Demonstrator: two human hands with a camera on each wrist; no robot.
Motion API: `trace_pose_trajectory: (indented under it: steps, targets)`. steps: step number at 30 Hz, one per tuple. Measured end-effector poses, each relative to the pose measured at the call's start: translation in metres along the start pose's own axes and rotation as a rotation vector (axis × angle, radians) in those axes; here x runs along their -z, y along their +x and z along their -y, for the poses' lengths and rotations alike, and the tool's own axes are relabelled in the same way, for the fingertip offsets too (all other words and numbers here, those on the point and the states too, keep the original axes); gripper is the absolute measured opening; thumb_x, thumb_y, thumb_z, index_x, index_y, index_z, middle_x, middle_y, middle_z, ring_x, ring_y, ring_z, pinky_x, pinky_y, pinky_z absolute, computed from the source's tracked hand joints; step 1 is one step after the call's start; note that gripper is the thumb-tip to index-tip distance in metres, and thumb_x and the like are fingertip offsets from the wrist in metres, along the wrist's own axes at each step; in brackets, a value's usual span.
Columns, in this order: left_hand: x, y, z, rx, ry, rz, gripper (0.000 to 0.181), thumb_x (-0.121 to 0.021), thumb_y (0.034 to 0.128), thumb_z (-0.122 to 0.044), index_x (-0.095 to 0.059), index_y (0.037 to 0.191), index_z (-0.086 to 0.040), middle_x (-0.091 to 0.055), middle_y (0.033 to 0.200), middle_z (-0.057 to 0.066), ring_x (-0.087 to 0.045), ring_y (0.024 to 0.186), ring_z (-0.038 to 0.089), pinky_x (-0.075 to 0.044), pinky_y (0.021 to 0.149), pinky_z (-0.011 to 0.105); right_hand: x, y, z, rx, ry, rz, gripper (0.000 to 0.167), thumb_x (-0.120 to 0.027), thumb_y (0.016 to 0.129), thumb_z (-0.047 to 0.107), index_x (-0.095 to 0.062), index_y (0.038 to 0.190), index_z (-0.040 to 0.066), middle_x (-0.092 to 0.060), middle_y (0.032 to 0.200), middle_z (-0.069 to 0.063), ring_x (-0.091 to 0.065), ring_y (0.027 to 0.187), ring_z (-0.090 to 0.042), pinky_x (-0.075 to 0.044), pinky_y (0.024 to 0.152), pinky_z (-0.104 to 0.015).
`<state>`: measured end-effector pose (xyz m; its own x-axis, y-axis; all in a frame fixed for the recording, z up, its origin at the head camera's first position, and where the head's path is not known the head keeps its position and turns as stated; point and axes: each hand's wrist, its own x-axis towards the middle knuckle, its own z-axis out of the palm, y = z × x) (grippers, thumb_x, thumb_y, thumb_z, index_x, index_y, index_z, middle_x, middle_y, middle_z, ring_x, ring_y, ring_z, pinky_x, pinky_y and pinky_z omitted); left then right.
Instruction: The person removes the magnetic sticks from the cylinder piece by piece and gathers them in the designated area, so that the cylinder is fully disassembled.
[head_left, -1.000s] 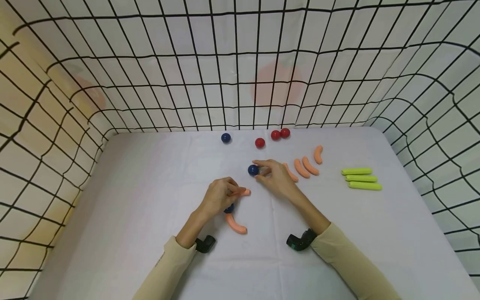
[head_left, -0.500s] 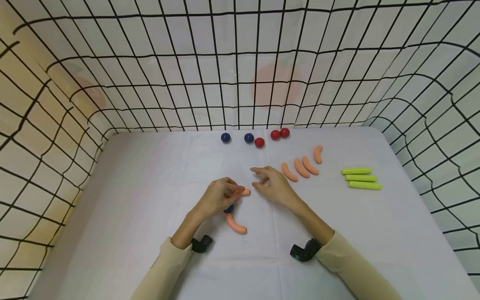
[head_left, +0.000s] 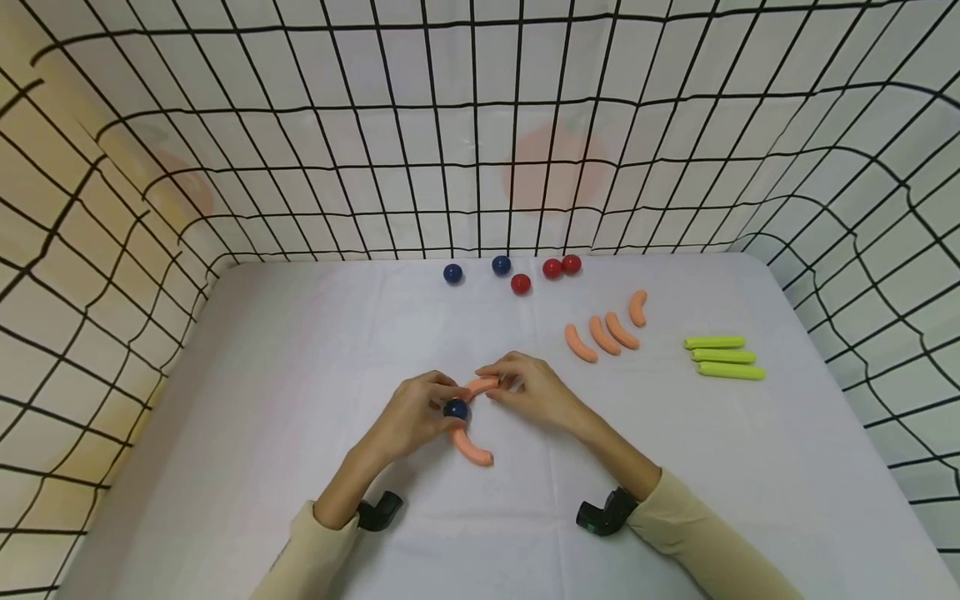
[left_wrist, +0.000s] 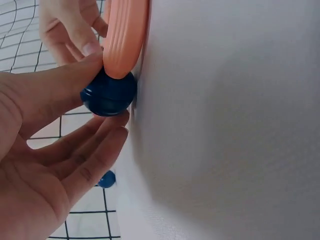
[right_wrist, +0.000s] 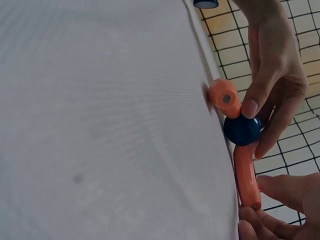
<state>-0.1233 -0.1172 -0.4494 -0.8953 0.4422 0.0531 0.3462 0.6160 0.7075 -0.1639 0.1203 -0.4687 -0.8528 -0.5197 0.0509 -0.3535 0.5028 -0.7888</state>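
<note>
My left hand (head_left: 414,414) pinches a dark blue ball (head_left: 455,408) between thumb and fingers. Two curved orange sticks touch this ball: the near orange stick (head_left: 471,448) bends toward the front, and the far orange stick (head_left: 481,386) points to the right. At the far stick's outer end, my right hand (head_left: 534,390) holds it between thumb and fingertips. In the right wrist view, the near stick's free end (right_wrist: 226,99) shows a small silvery dot. The left wrist view has the blue ball (left_wrist: 109,94) against the near stick's tip (left_wrist: 120,65).
Two more blue balls, one of them a blue ball (head_left: 501,265), and three red balls (head_left: 521,283) lie along the back. Several curved orange sticks (head_left: 603,336) rest right of centre, with three straight green sticks (head_left: 725,356) farther right. Black wire mesh (head_left: 480,162) bounds the white tabletop (head_left: 300,375).
The blue ball at my right fingertips has rolled away to the back. My right hand has moved left onto the far orange stick, and my left fingers have shifted from that stick to the ball.
</note>
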Motion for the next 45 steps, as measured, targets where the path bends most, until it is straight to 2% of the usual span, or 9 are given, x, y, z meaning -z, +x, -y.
trace_pose_trajectory:
  steps: [5, 11, 16, 20, 25, 33, 45]
  targets:
    - [0.001, 0.003, 0.003, -0.040, -0.033, -0.033, 0.033, -0.082, 0.0830, 0.004, -0.076, 0.116, 0.003, -0.072, 0.115, 0.017, -0.074, 0.102, 0.030, -0.064, 0.087, 0.038, 0.001, -0.002, 0.000, -0.036, -0.039, -0.035, 0.027, -0.073, 0.096, 0.009, -0.076, 0.122, 0.008, -0.071, 0.102, -0.005, -0.063, 0.087, -0.013, -0.052, 0.076, -0.022]
    - [-0.001, 0.009, 0.004, -0.014, -0.066, -0.066, 0.033, -0.080, 0.0845, 0.006, -0.075, 0.117, 0.008, -0.073, 0.116, 0.019, -0.075, 0.101, 0.033, -0.064, 0.087, 0.038, 0.004, -0.008, -0.002, -0.090, -0.069, -0.048, 0.025, -0.073, 0.095, 0.010, -0.077, 0.120, 0.008, -0.070, 0.099, -0.004, -0.062, 0.084, -0.012, -0.051, 0.074, -0.022]
    - [-0.003, 0.013, 0.004, -0.005, -0.079, -0.075, 0.033, -0.080, 0.0848, 0.006, -0.074, 0.117, 0.008, -0.074, 0.116, 0.020, -0.075, 0.101, 0.033, -0.064, 0.086, 0.038, 0.006, -0.014, -0.004, -0.076, -0.093, -0.058, 0.024, -0.074, 0.094, 0.009, -0.077, 0.117, 0.007, -0.070, 0.097, -0.005, -0.063, 0.082, -0.013, -0.052, 0.073, -0.023]
    - [-0.004, 0.016, 0.004, -0.027, -0.102, -0.066, 0.032, -0.079, 0.0859, 0.006, -0.073, 0.117, 0.010, -0.073, 0.115, 0.021, -0.076, 0.100, 0.034, -0.065, 0.086, 0.039, 0.006, -0.015, -0.004, -0.077, -0.073, -0.045, 0.025, -0.075, 0.095, 0.016, -0.077, 0.119, 0.010, -0.069, 0.100, -0.003, -0.061, 0.083, -0.011, -0.051, 0.073, -0.023]
    - [-0.006, 0.018, 0.004, -0.021, -0.139, -0.057, 0.032, -0.079, 0.0860, 0.006, -0.074, 0.117, 0.009, -0.073, 0.114, 0.021, -0.076, 0.102, 0.034, -0.064, 0.088, 0.038, 0.006, -0.012, -0.003, -0.080, -0.032, -0.035, 0.028, -0.075, 0.097, 0.021, -0.077, 0.124, 0.013, -0.067, 0.099, -0.002, -0.060, 0.083, -0.012, -0.048, 0.071, -0.022]
    - [-0.010, 0.022, 0.003, -0.043, -0.160, -0.061, 0.031, -0.077, 0.0856, 0.009, -0.074, 0.116, 0.009, -0.074, 0.114, 0.022, -0.075, 0.105, 0.036, -0.063, 0.089, 0.039, 0.002, -0.009, -0.004, -0.052, -0.024, -0.060, 0.029, -0.075, 0.096, 0.029, -0.078, 0.122, 0.016, -0.069, 0.100, -0.001, -0.058, 0.082, -0.013, -0.047, 0.067, -0.022]
    - [-0.013, 0.024, 0.004, -0.041, -0.159, -0.089, 0.028, -0.080, 0.0842, 0.007, -0.077, 0.112, 0.007, -0.075, 0.113, 0.020, -0.074, 0.108, 0.035, -0.064, 0.087, 0.038, 0.002, -0.013, -0.008, -0.037, -0.041, -0.071, 0.028, -0.077, 0.095, 0.018, -0.078, 0.121, 0.011, -0.069, 0.098, -0.003, -0.063, 0.085, -0.011, -0.047, 0.069, -0.021]
